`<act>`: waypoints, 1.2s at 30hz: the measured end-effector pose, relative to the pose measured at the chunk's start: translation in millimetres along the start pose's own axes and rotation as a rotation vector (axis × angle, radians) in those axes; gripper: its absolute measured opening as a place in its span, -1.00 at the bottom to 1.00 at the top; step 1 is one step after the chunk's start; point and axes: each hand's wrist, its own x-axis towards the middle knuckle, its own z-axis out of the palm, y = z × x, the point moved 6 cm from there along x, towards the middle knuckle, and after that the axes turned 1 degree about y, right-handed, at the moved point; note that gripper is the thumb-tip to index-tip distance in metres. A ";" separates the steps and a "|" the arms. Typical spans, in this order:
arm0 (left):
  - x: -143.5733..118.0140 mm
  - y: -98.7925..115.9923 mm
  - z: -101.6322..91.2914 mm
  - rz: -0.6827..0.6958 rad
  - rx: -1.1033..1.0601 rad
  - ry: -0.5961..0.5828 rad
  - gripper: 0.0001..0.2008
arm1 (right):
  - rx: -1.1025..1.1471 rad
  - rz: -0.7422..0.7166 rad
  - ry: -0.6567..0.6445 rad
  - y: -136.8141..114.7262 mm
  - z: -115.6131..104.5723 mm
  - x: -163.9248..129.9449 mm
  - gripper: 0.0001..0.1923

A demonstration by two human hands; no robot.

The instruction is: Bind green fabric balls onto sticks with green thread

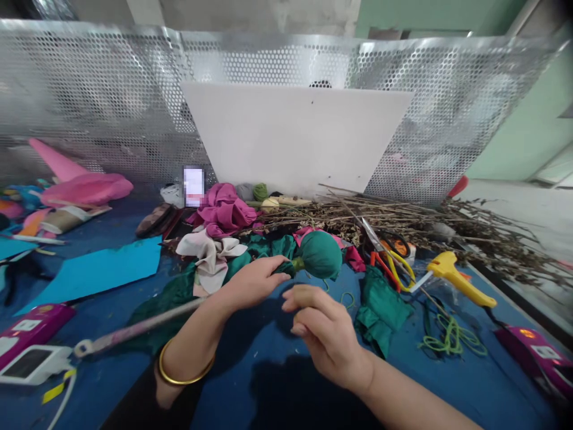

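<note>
Perforated metal screen (89, 95) standing behind blue work surface (250, 382), matte. Dry twig heap (430, 221) lying at right. Green fabric ball (320, 254), round, smooth-wrapped, sitting mid-table. Left hand (253, 280) pinching ball's gathered neck. Right hand (324, 331) hovering near, fingers loosely curled, gripping nothing visible. Yellow glue gun (456, 275) lying well right.

Blurred-out patch (194, 186) by pink cloth (222, 209) (unreadable), purple device (541, 358) cut by right edge
</note>
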 end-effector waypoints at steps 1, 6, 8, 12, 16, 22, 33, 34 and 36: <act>-0.6 0.2 1.2 -0.020 0.043 0.012 -0.61 | -0.024 0.046 0.033 2.2 -5.3 1.2 -0.81; -6.8 16.2 11.0 -0.004 0.219 0.028 -0.70 | -0.100 0.228 0.117 11.2 -35.1 11.7 -0.75; -8.8 25.7 17.0 0.048 0.345 0.027 -0.77 | -0.088 0.288 0.086 15.6 -42.5 17.0 -0.70; -9.8 37.9 29.5 0.120 0.455 0.005 -0.83 | -0.068 0.384 -0.008 28.0 -49.0 22.2 -0.66; -10.6 43.8 36.0 0.165 0.526 -0.006 -0.83 | -0.129 0.365 -0.024 37.2 -56.2 22.2 -0.69; -15.9 56.4 39.0 0.271 0.627 -0.024 -0.77 | -0.264 0.263 -0.151 45.7 -56.8 20.8 -0.71; -23.5 67.6 46.0 0.444 0.790 0.022 -0.76 | -0.150 0.538 -0.390 84.6 -56.6 9.8 -0.73; -24.1 68.6 46.9 0.456 0.804 0.027 -0.78 | -0.142 0.559 -0.407 86.3 -56.5 8.9 -0.72; -25.1 70.6 48.1 0.477 0.828 0.052 -0.78 | -0.141 0.583 -0.436 88.4 -56.4 8.1 -0.71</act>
